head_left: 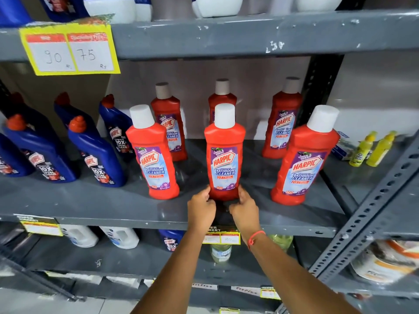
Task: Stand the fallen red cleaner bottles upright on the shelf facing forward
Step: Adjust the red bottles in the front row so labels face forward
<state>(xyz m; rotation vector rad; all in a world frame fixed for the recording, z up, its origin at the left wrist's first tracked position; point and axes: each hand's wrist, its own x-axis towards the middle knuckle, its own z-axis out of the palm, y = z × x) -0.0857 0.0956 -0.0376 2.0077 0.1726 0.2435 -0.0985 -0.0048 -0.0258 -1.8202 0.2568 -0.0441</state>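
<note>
Both the left hand (200, 206) and right hand (243, 206) pinch, with curled fingers (205, 193), the base of the upright red plastic white-capped cleaner bottle (224, 155) at the grey metal shelf (90, 205) front, probably squaring its label forward.

Single head-worn wide-angle view, looking forward and slightly down onto the grey shelf (95, 200) from close by, about level with its upper lip. Front edge crossing low in frame; lower shelves beneath, straight lines bowed outward.
</note>
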